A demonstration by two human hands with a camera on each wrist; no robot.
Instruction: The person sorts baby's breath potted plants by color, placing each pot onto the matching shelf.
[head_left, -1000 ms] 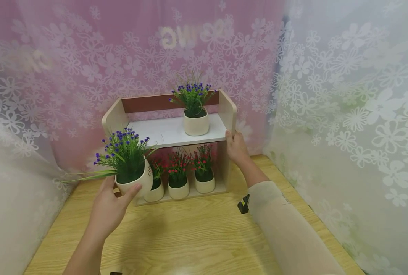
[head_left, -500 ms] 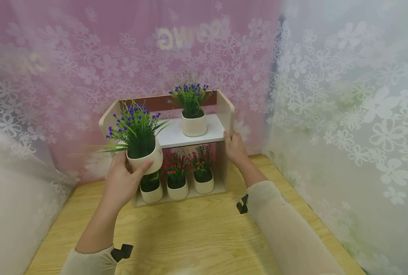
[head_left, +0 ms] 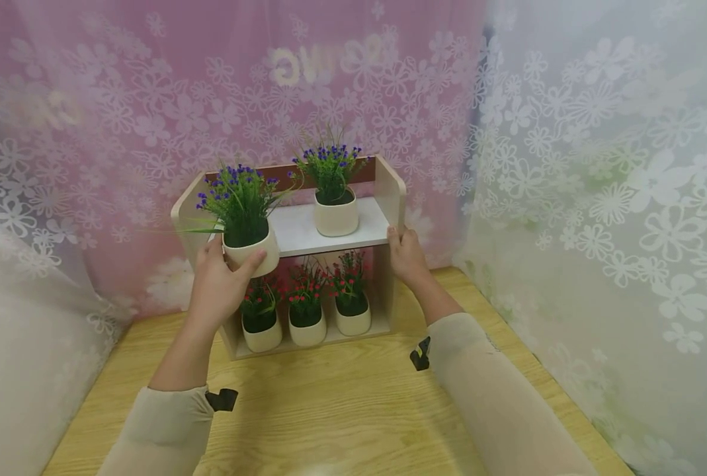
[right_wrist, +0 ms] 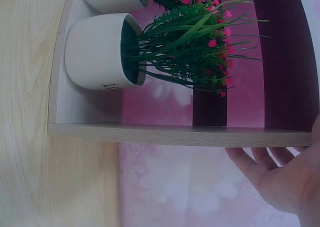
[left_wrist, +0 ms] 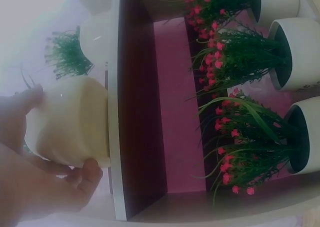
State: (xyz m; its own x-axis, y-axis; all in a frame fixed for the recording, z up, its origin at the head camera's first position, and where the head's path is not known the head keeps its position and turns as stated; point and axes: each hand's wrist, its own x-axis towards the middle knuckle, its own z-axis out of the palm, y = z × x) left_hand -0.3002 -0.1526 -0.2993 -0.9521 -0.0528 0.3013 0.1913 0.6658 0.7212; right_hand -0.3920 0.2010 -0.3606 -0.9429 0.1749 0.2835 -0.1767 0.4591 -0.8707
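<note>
My left hand [head_left: 217,284] grips a white pot with purple flowers [head_left: 252,254], thumb on its front and fingers round its left side. The pot is at the left front of the upper board [head_left: 296,235] of a two-tier wooden shelf [head_left: 396,198]. In the left wrist view the pot's base is close to the board's edge [left_wrist: 116,137]; I cannot tell whether it touches. A second purple-flowered pot [head_left: 336,218] stands on the upper board's right half. My right hand [head_left: 409,254] holds the shelf's right side panel [right_wrist: 190,135], fingers on the outer face.
On the lower tier stand three white pots with red flowers: left [head_left: 262,336], middle [head_left: 308,330] and right [head_left: 353,320]. The shelf rests on a wood-grain table [head_left: 323,410]. Flower-patterned curtains [head_left: 567,198] hang behind and at both sides.
My left hand has lifted the purple-flowered pot up and rightward, from in front of the lower tier to the upper board's front left, and tilted it more upright. The right hand stays on the panel.
</note>
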